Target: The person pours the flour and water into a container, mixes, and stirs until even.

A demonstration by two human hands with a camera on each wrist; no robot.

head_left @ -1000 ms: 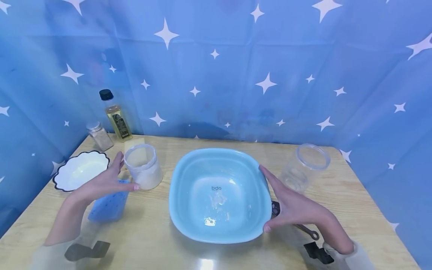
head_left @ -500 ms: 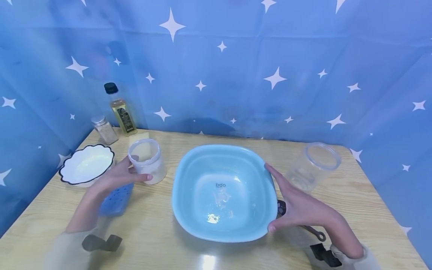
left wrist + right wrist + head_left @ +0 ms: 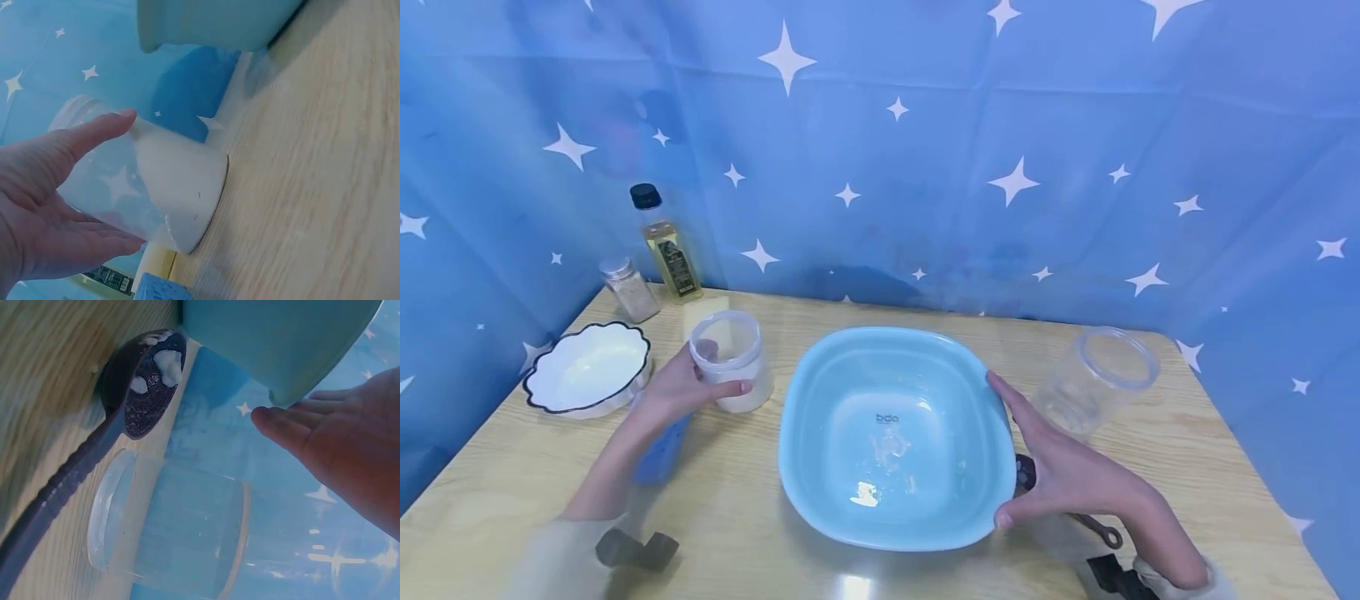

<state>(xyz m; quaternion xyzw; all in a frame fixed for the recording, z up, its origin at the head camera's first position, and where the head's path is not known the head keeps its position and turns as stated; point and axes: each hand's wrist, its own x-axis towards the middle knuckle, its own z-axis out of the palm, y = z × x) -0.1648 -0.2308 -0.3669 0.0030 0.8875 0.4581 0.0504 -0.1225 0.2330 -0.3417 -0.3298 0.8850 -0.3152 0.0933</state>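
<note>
My left hand (image 3: 673, 393) grips a clear plastic jar (image 3: 747, 390) partly filled with something white. In the left wrist view the thumb lies on one side, the fingers on the other, and the jar's base stands on the table. A light blue basin (image 3: 846, 392) with a wet, shiny bottom sits in the middle. Against its right rim rests my right hand (image 3: 1067, 471), fingers and thumb spread straight. Beneath that hand, and partly hidden by it in the head view, lies a dark ladle (image 3: 153, 403) with white clumps in its bowl.
Behind the right hand stands a clear empty jar (image 3: 1097, 383). At left are a scalloped white bowl (image 3: 587, 367), a blue sponge (image 3: 658, 457) half hidden by the arm, a pale yellow block (image 3: 703, 308), a shaker jar (image 3: 632, 293) and an oil bottle (image 3: 672, 260). A starry cloth (image 3: 880, 167) hangs behind.
My left hand has moved right and closed round the jar of white contents, which it stood beside a second ago. My right hand stays at the basin's rim. The head view has shifted slightly.
</note>
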